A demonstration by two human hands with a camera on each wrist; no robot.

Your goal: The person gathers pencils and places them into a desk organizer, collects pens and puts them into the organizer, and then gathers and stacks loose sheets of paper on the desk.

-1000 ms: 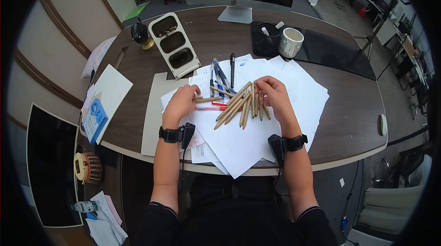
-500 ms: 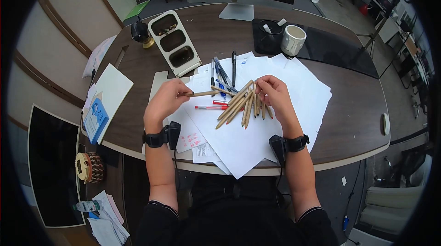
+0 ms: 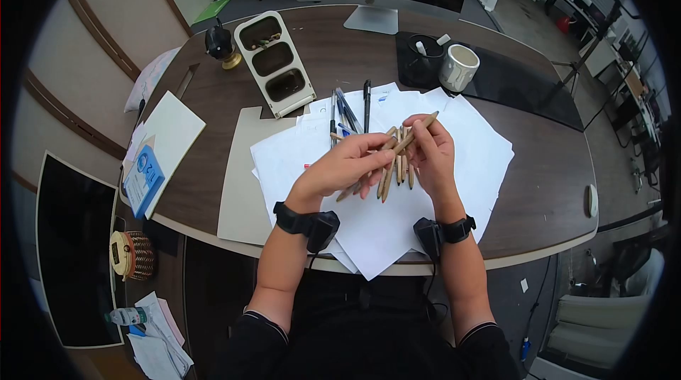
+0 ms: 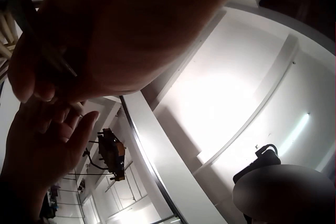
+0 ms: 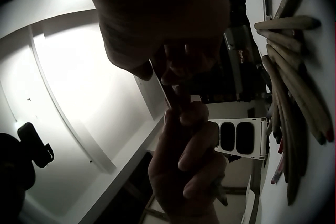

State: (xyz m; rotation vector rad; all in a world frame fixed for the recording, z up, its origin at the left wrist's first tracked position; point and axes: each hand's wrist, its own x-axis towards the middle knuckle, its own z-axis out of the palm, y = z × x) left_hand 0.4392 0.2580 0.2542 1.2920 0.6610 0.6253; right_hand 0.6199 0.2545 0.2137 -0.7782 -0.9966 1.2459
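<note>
Between both hands, above the white papers (image 3: 372,241), is a tan wooden pencil (image 3: 418,131), slanting up to the right. My right hand (image 3: 433,156) pinches it between thumb and fingers. My left hand (image 3: 340,171) holds its lower end with thumb and forefinger. In the right wrist view, the dark tip of another pencil (image 5: 221,198) pokes out below the left hand's curled fingers. Under the hands lie several more tan pencils (image 3: 403,173), partly hidden in the head view; the right wrist view shows these fanned out with coloured tips.
Several pens (image 3: 344,109) and a black pen (image 3: 367,105) lie behind the hands. A three-compartment organiser (image 3: 294,61) stands back left, with small items in its far compartment. A mug (image 3: 461,71) is at back right, a mouse (image 3: 591,201) at the right edge, a monitor (image 3: 383,4) behind.
My left hand took a pencil from the pile's left side, drew it leftward, then came right to meet the right hand. The right hand now holds a pencil raised and tilted.
</note>
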